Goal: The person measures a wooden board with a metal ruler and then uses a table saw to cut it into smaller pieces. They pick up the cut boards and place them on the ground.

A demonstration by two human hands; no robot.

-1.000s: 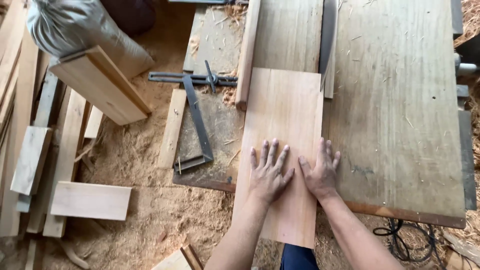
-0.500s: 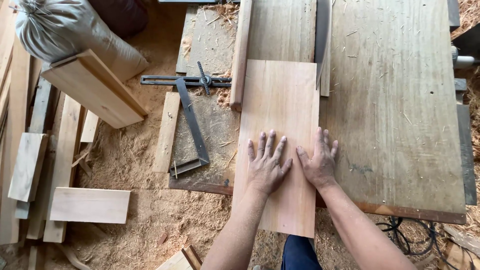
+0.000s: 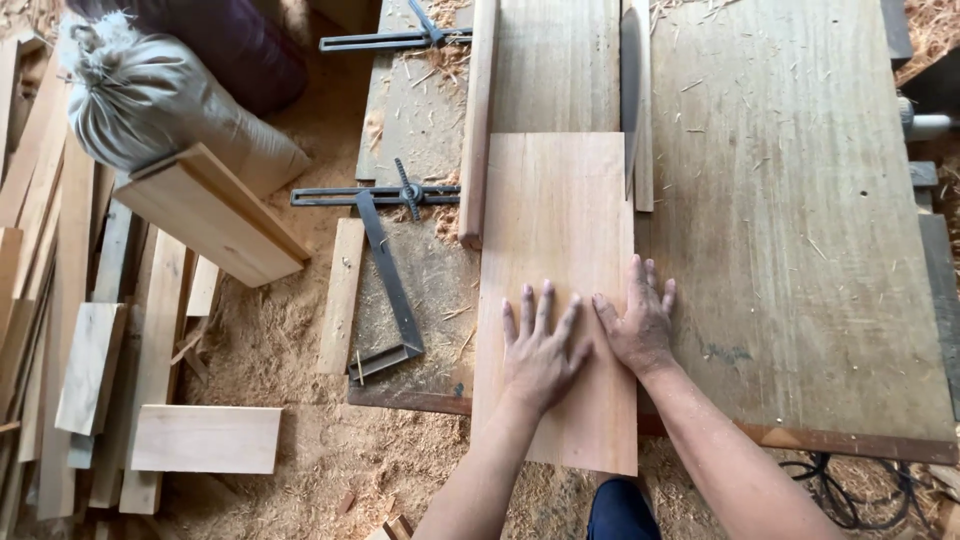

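Single head view — steep downward look, close over workbench (image 3: 800, 250) and sawdust floor (image 3: 300, 350).

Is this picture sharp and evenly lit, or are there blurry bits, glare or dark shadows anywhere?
Head view: soft, even light with no glare; the wooden board and both hands, left hand and right hand, look sharp, casting only faint shadows. The dark object behind the grey sack at top left sits in shade.
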